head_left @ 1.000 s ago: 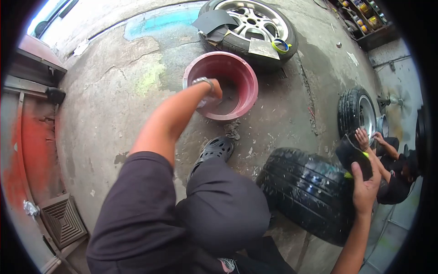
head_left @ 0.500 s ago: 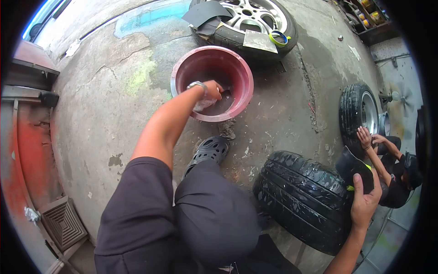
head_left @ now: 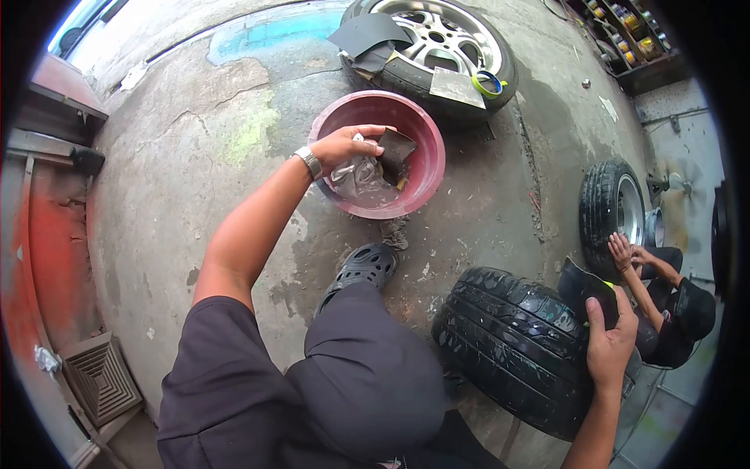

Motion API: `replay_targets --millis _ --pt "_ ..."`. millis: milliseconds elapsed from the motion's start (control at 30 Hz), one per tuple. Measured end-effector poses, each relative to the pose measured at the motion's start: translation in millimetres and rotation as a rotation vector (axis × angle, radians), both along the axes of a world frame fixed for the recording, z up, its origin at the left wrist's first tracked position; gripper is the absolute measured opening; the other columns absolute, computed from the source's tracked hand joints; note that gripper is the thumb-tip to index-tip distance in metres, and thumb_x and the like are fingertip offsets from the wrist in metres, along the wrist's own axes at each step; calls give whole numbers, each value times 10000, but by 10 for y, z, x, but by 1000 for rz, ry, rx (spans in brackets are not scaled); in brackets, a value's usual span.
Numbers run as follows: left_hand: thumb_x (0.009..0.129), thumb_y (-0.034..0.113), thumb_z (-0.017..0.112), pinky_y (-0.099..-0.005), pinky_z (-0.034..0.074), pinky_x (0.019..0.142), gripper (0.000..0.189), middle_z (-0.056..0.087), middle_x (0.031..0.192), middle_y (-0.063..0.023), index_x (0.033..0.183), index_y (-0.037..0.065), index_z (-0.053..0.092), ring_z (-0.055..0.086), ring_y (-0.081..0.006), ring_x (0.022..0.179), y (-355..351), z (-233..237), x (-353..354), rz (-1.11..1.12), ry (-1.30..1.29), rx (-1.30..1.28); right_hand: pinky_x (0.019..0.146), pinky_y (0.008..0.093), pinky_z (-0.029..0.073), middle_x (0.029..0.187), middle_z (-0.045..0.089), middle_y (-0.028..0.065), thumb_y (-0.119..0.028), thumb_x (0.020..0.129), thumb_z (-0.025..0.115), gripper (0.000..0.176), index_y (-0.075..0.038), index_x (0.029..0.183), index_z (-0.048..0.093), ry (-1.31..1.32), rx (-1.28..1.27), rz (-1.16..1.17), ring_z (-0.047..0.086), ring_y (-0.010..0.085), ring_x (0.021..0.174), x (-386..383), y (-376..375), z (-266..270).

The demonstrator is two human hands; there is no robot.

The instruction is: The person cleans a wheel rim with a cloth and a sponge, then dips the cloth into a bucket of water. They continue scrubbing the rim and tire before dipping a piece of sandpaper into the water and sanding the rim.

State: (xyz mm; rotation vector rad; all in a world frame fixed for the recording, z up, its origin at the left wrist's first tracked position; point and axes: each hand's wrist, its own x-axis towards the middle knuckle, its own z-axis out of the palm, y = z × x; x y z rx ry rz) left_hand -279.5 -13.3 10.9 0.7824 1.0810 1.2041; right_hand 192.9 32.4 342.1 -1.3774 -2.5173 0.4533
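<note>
2 hands curl partway, left hand (head_left: 341,147) pinching square sheet (head_left: 398,147) and perhaps crumpled film (head_left: 358,180), right hand (head_left: 611,330) gripping curved flap (head_left: 580,287).

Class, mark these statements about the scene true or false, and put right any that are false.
1. The wearer's left hand is over the red tub. True.
2. The wearer's right hand is inside the red tub. False: it holds a dark sheet by the black tyre.
3. The watch is worn on the wearer's right arm. False: it is on the left.
4. A grey shoe is on the floor near the red tub. True.
5. The spoked wheel stands upright. False: it lies flat.
</note>
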Motion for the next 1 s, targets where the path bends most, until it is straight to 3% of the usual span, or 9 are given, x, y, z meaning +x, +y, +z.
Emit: replay_targets --millis 133,267,300,433,533,633,733,867,1000 --pt "933 118 728 -297 465 1039 438 711 1203 -33 1343 24 606 644 -123 1105 -156 39 36 140 -90 -84 791 314 511 901 699 121 -116 943 688 235 61 1092 646 -86 -112 48 649 181 811 -245 194 22" --pt "969 156 704 -301 597 845 249 728 1071 -31 1188 52 648 718 -124 907 -339 383 226 209 -349 -37 760 337 523 860 707 143 -104 922 687 214 59 1056 650 -24 -228 200 689 209 800 -787 296 -215" --pt "992 179 682 -293 623 747 188 725 1034 -31 1138 66 646 727 -121 831 -351 417 284 275 -402 -57 732 352 527 843 704 171 -104 916 691 215 59 1052 651 -28 -203 250 705 231 784 -978 304 -300" --pt "1013 181 655 -296 618 697 185 721 1009 -39 1151 60 633 723 -131 796 -485 542 408 467 -470 -143 743 450 532 870 685 258 -110 903 696 188 9 1045 665 15 -288 309 696 434 840 -1678 375 -762" --pt "1005 173 668 -289 591 687 200 706 983 -36 1154 44 638 700 -133 779 -563 654 457 623 -452 -109 894 421 549 1126 712 262 -146 933 689 414 -50 1325 594 87 -411 454 707 405 1059 -1989 448 -1094" --pt "977 148 708 -270 536 723 217 689 965 -15 1154 29 665 645 -99 799 -641 963 602 753 -354 -60 983 418 527 1252 687 249 -182 954 691 557 -89 1466 490 30 -486 425 665 390 1195 -2126 421 -1175" --pt "993 153 694 -252 543 788 202 710 994 -35 1143 19 673 661 -84 886 -694 1102 698 663 -23 18 1006 393 517 1262 687 228 -235 951 721 636 -94 1506 444 163 -565 403 641 354 1250 -2109 403 -1196" --pt "962 176 723 -266 525 822 200 728 979 -23 1081 14 732 654 -78 899 -681 1496 868 385 387 126 900 341 539 1111 733 154 -274 931 761 501 -44 1345 598 286 -557 437 693 222 1059 -2094 260 -1092" --pt "918 218 763 -310 523 881 269 748 992 -60 1074 1 733 679 -130 939 -576 1617 982 227 476 256 682 296 516 816 726 27 -234 944 752 236 -7 1006 740 55 -749 361 621 69 720 -2115 375 -1006"
